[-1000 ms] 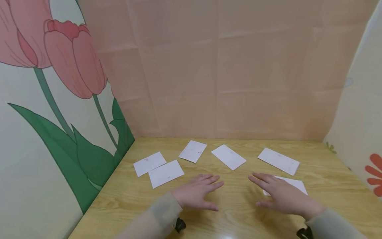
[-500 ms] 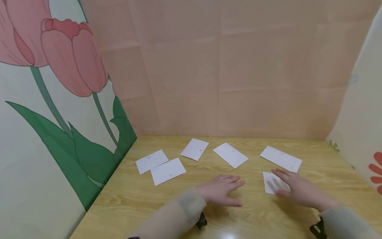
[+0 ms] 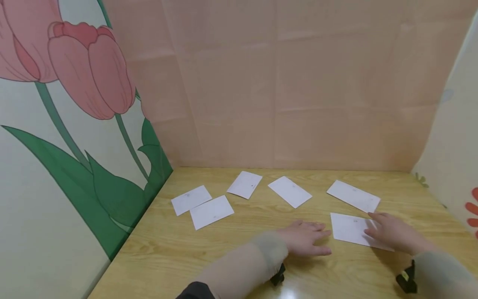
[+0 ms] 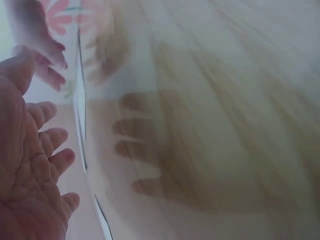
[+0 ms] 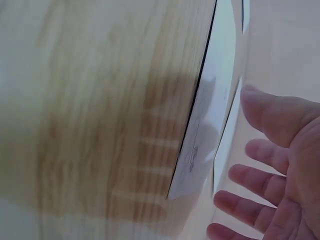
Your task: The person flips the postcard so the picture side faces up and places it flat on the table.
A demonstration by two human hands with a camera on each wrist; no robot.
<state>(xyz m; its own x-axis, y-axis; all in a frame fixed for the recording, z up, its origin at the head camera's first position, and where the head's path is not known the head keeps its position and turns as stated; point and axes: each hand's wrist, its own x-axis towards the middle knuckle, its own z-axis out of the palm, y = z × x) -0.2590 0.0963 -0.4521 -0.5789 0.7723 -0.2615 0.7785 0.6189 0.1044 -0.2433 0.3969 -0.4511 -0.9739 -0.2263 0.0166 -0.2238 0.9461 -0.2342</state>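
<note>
Tabletop (image 3: 257,236) below, we saw the left hand (image 3: 305,238) farther right than half a second earlier, just beside the near card (image 3: 349,227). The right hand (image 3: 393,232) had also shifted right, baring more of that card, and hovered above its right end. Both hands were spread wide, gripping nothing. We could not read the cards' faint marks. Just beyond the right hand lay a far card (image 3: 352,195); four more cards (image 3: 290,192) lay ahead and left of the left hand. The right hand partly blocked our view.
</note>
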